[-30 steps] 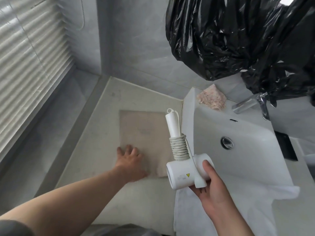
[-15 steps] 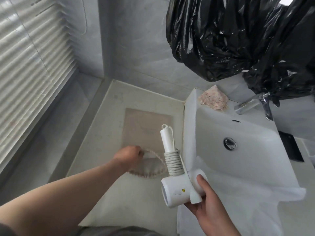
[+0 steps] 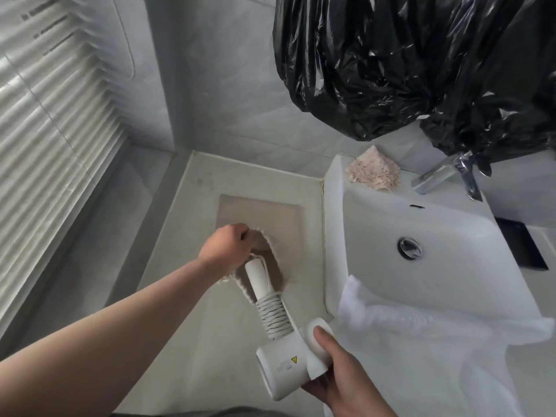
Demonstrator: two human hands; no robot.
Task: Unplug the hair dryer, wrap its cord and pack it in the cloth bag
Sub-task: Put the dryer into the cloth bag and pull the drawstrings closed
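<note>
A white hair dryer [image 3: 284, 361] has its cord [image 3: 273, 313] coiled round the handle. My right hand [image 3: 337, 374] grips the dryer's barrel at the lower middle. The handle tip points into the mouth of a beige cloth bag [image 3: 264, 215], which lies flat on the counter left of the sink. My left hand [image 3: 225, 246] pinches the bag's near rim and lifts it, so the mouth gapes. The handle's end sits just inside that opening. The plug is not visible.
A white basin [image 3: 436, 236] with a chrome tap [image 3: 445, 176] stands to the right; a white towel [image 3: 421, 341] hangs over its front edge. A pink sponge [image 3: 376, 173] lies on its back corner. Black plastic [image 3: 406, 61] hangs above. Window blinds [image 3: 51, 130] fill the left.
My left hand went from lying flat on the bag to pinching and lifting its rim. My right hand tilted the dryer and brought the handle tip down into the opened mouth.
</note>
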